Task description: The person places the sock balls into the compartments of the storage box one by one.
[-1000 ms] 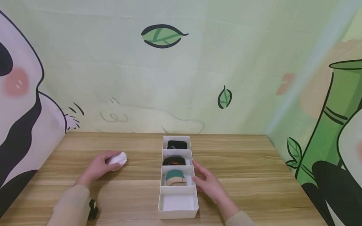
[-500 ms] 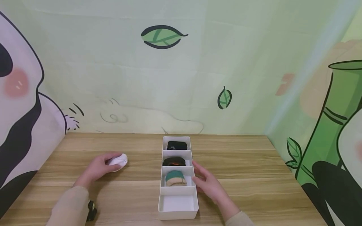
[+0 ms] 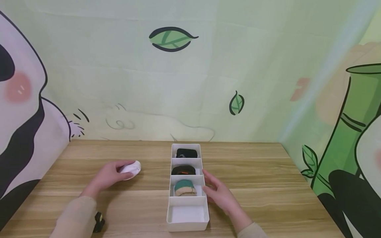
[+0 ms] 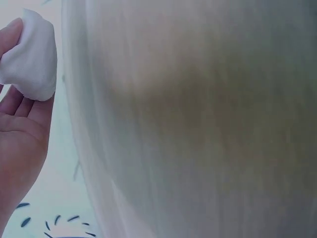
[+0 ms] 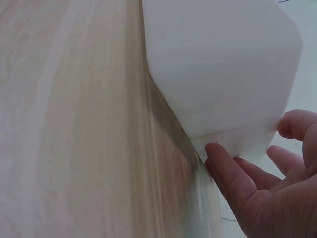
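Observation:
My left hand pinches a balled-up white sock between thumb and fingers, over the table left of the box. In the left wrist view the soft white bundle is at the upper left. My right hand rests its fingertips against the right side of a long white divided box. Inside the box, from the far end, are a black rolled bundle, a black one with an orange mark, and a green and beige one. The nearest compartment shows its bare white floor.
A small black object lies by the left sleeve. The wooden table ends at the back against a printed cloth backdrop, which also rises along both sides.
My left hand has moved slightly right with the white sock, toward the box. My right hand and the box have stayed in place.

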The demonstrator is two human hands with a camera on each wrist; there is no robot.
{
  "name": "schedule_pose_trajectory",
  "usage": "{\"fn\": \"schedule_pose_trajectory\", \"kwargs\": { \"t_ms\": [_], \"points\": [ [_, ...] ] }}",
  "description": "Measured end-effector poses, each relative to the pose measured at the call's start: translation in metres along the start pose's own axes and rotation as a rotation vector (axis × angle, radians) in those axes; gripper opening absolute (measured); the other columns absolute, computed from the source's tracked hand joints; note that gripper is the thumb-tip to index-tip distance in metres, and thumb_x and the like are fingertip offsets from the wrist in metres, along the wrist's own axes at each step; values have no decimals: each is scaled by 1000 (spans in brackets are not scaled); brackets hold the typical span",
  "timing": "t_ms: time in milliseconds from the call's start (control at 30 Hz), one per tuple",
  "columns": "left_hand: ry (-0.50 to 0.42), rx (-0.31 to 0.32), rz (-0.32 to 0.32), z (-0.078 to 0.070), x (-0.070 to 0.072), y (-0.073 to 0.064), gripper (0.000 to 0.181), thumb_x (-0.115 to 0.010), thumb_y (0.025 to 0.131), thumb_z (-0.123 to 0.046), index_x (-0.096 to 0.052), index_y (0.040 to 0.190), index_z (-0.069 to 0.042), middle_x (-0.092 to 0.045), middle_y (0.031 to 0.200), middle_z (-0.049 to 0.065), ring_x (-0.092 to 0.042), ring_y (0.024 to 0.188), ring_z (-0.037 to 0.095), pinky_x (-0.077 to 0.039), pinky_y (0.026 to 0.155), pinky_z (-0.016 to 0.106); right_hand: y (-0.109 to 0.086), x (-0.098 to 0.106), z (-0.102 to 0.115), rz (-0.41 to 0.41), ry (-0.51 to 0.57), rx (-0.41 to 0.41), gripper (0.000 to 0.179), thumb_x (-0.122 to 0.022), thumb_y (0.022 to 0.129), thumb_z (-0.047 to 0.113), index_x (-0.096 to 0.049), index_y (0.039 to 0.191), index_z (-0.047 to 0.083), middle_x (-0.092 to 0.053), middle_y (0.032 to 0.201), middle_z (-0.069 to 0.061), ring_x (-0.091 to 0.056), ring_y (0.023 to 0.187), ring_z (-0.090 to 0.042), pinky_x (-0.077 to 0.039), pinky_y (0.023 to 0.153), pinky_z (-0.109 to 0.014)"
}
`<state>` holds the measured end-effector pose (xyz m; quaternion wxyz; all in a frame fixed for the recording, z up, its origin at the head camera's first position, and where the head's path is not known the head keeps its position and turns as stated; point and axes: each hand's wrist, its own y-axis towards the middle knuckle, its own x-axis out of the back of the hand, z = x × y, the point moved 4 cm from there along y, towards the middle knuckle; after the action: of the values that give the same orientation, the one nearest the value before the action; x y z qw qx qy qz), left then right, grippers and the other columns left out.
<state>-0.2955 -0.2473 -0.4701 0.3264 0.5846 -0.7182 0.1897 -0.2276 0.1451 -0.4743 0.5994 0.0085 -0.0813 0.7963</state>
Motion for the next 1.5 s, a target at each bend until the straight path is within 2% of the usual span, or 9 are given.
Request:
{"fn": "schedule_pose_trajectory", "kwargs": {
  "t_ms": [333, 600, 867, 1067, 1300, 1500],
  "points": [
    [-42, -70, 21, -21, -10, 3, 50, -83, 81, -24, -69, 124, -4, -68, 119, 15, -60, 97, 21, -49, 84, 34, 0, -1, 0, -6, -5, -12, 61, -59, 99, 11, -33, 155, 12, -36, 151, -28, -48, 129, -43, -52, 92, -46],
    [-71, -85, 51, -36, -17, 3, 49, -83, 81, -22, -68, 125, -6, -68, 120, 13, -60, 99, 21, -50, 87, 34, -1, 0, 0, -8, -8, -11, 62, -59, 99, 12, -33, 155, 12, -36, 151, -27, -48, 129, -42, -52, 92, -47],
    [-94, -113, 70, -60, -25, 4, 50, -83, 81, -24, -69, 125, -7, -67, 122, 13, -61, 103, 22, -51, 89, 38, 0, 0, -1, -19, -20, -19, 61, -59, 100, 12, -34, 155, 14, -36, 152, -26, -48, 129, -43, -53, 91, -47],
    [-126, -123, 86, -72, -32, 4, 46, -83, 80, -20, -70, 123, -7, -68, 121, 11, -61, 104, 23, -51, 89, 38, 0, 0, -1, -25, -40, -26, 60, -59, 100, 12, -35, 155, 16, -37, 151, -25, -48, 129, -43, -53, 91, -47],
    [-156, -167, 94, -86, -38, 0, 45, -83, 79, -15, -70, 121, -6, -69, 118, 11, -62, 98, 21, -53, 83, 32, 2, 1, -2, -10, -14, -6, 60, -57, 100, 10, -34, 155, 13, -36, 151, -27, -48, 128, -43, -52, 92, -47],
    [-208, -197, 88, -99, -44, -6, 46, -83, 79, -12, -70, 122, -7, -69, 119, 10, -62, 98, 20, -53, 83, 30, 1, 0, -2, 5, 5, 1, 60, -57, 100, 9, -33, 155, 11, -36, 151, -28, -48, 128, -43, -52, 92, -47]
  ]
}}
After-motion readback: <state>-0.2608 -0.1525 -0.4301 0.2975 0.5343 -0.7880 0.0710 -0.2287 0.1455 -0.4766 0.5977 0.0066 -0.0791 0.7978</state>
